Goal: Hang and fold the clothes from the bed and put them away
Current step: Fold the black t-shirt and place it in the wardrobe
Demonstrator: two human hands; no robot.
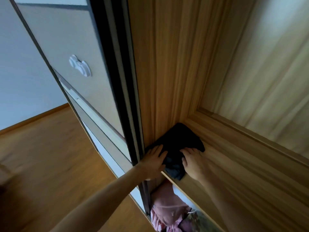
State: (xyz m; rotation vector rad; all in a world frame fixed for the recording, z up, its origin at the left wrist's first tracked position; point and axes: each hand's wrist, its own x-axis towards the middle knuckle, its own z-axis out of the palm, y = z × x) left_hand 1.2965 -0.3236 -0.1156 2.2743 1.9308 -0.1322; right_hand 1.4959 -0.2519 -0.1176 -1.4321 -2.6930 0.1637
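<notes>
Head view. We see a folded dark garment (178, 141) lying on a wooden wardrobe shelf (237, 174), pushed into the far left corner where the shelf meets the wardrobe's side panel (163, 72); its near end reaches the shelf's front edge and seems to hang slightly over it. Our left hand (154, 162) lies on the garment's left side with fingers straight and spread, pressing down and grasping nothing. Our right hand (192, 162) rests on the garment's right side, fingers extended over the cloth and thumb beside it, likewise released rather than clenched. Both forearms are bare. Below the shelf, pink clothing (165, 208) shows in the lower compartment, with a patterned fabric just to its right that is too blurred to identify. To the left stands a dark-framed sliding door (93, 81) carrying a white moulded handle (80, 67). Beyond it we see wooden flooring (50, 156) and a pale wall (18, 67).
</notes>
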